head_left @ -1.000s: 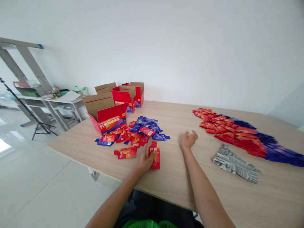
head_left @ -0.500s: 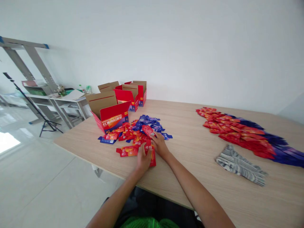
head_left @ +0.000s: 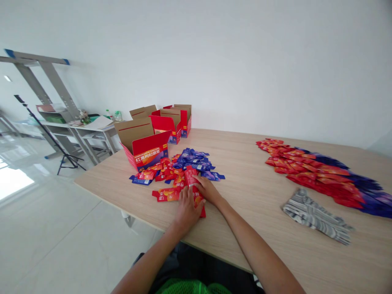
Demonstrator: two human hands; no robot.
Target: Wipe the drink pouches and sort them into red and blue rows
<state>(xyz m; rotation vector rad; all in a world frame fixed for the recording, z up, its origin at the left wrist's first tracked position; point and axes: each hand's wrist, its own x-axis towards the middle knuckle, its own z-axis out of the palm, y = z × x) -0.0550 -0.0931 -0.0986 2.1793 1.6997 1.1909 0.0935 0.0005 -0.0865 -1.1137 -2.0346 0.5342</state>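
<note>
My left hand (head_left: 187, 209) rests low over a flat red packet (head_left: 198, 196), fingers along its left side and thumb near its right edge, gripping it against the table. My right hand (head_left: 209, 190) holds another red packet (head_left: 190, 174) by its right side, fingers closed at its lower part. This packet overlaps the upper end of the first one. To the left lies a single red packet (head_left: 167, 194), close to my left fingertips. Beyond both hands is a loose heap of red packets (head_left: 167, 169) and purple packets (head_left: 196, 157).
An open red carton (head_left: 150, 153) stands behind the heap, with more open cartons (head_left: 171, 124) farther back. On the right, overlapping rows of red and purple packets (head_left: 318, 175) fan out. A striped grey cloth item (head_left: 317, 216) lies nearer. The table's front edge (head_left: 147, 222) runs below my forearms.
My right hand has turned its packet more upright and drawn it over the other packet. My left hand has flattened lower, its fingers straighter. The view has shifted slightly.
</note>
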